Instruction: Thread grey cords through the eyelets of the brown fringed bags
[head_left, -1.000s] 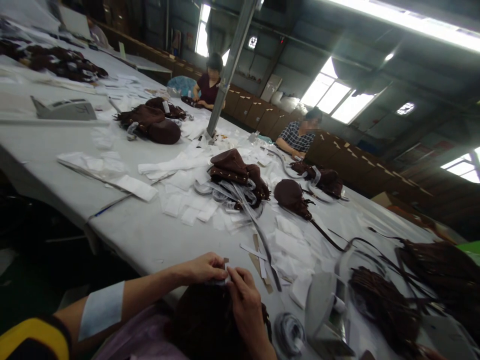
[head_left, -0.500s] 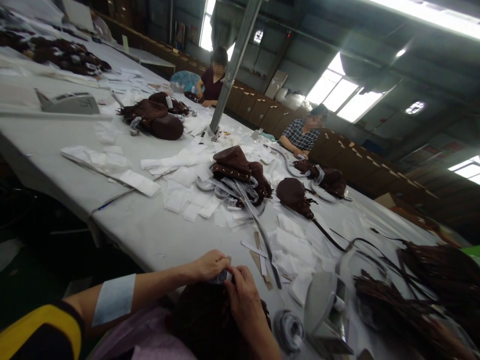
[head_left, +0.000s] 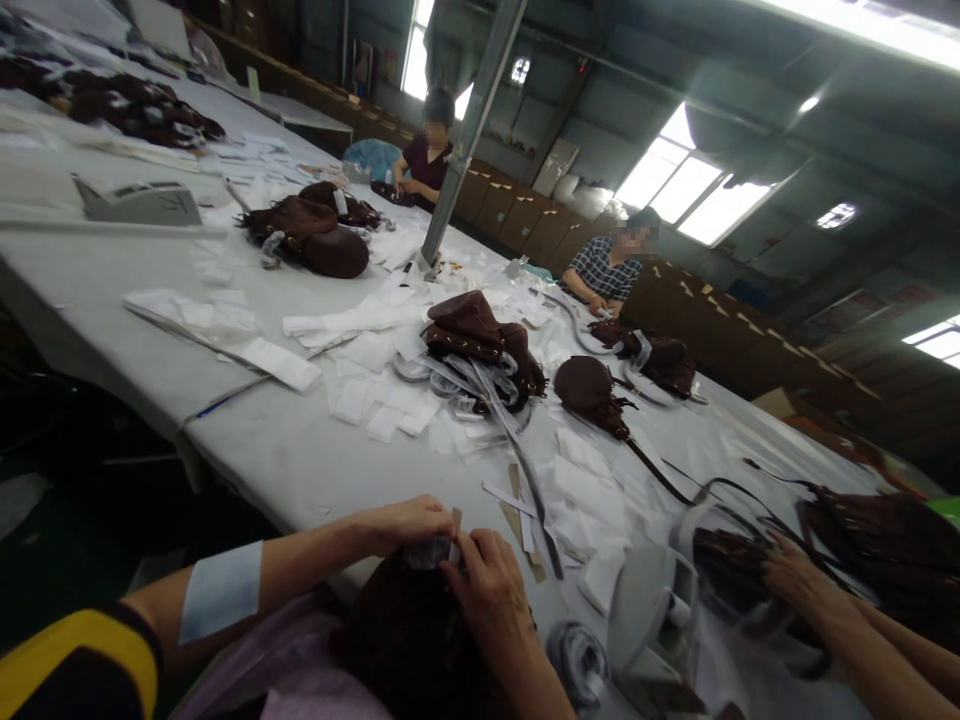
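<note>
A dark brown bag (head_left: 409, 640) sits at the table's near edge, partly in my lap. My left hand (head_left: 405, 524) and my right hand (head_left: 486, 582) meet at its top, both pinched on a small crumpled grey-white strip (head_left: 429, 552) with a tan tab (head_left: 456, 519) sticking up from it. My left forearm wears a pale blue band (head_left: 221, 593). What the strip is fixed to is hidden by my fingers.
The long white table (head_left: 285, 450) is strewn with white paper pieces (head_left: 375, 405), tan strips (head_left: 517, 515) and brown bags (head_left: 480, 340). A tape roll (head_left: 581, 660) lies right of my hands. A co-worker's hand (head_left: 791, 578) reaches into brown straps (head_left: 877, 530) at right. Two other people sit at the far side.
My hands stay pinched together at the bag's top, shifting slightly. A co-worker's hand and forearm have come in at the lower right. The view has drifted a little.
</note>
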